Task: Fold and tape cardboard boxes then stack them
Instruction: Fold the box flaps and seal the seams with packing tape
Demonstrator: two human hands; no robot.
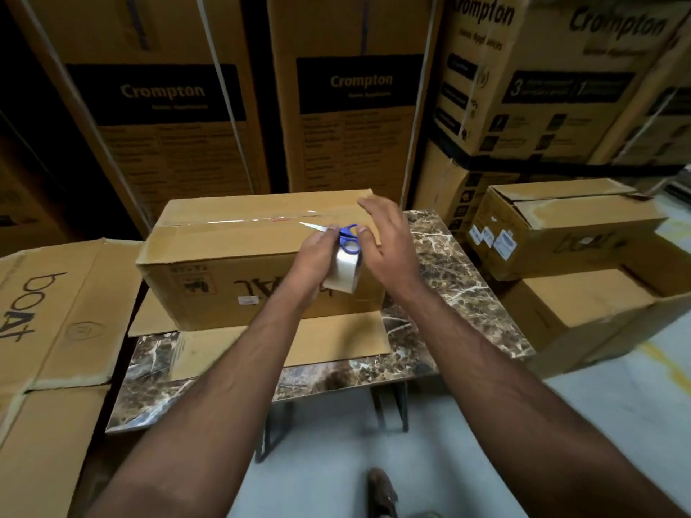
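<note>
A closed cardboard box (224, 256) lies on the marble table (448, 278), with a strip of clear tape (261, 220) along its top seam. My left hand (318, 256) grips a roll of clear tape (346, 269) together with blue-handled scissors (349, 239), blades pointing left over the box. My right hand (385, 241) hovers just right of the scissors with fingers spread, its thumb touching the blue handle.
A flat cardboard sheet (299, 342) lies under the box. Flattened boat cartons (56, 312) are stacked at left. At right a taped box (561, 226) sits on an open carton (598, 315) on the floor. Tall Crompton cartons (347, 95) wall the back.
</note>
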